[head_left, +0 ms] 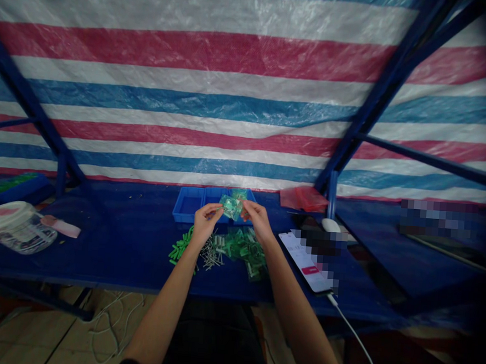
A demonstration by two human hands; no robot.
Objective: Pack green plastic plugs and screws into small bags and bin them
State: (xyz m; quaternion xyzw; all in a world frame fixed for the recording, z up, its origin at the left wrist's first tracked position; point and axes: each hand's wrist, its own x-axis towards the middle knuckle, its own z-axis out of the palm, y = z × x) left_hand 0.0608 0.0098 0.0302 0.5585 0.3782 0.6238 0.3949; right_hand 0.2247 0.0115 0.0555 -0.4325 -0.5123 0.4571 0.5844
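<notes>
Between my two hands is a small clear plastic bag [230,208] with a green tint and small pieces inside. My left hand [207,219] pinches its left edge, and my right hand [256,218] pinches its right edge. Behind the bag stand blue bins [189,205]; another green-tinted packet shows in the right-hand one. Under my left forearm lie bright green wall plugs [179,248]. Beside them is a loose heap of metal screws [212,254]. Several filled green-tinted bags [250,252] are piled near my right forearm, partly hidden by it.
A phone [304,261] with a white cable lies on the blue table [117,245] at right. Behind it are a white mouse [330,226] and red plastic bags [303,199]. A white bucket [17,226] sits at left. Blue frame posts [329,193] rise at the back.
</notes>
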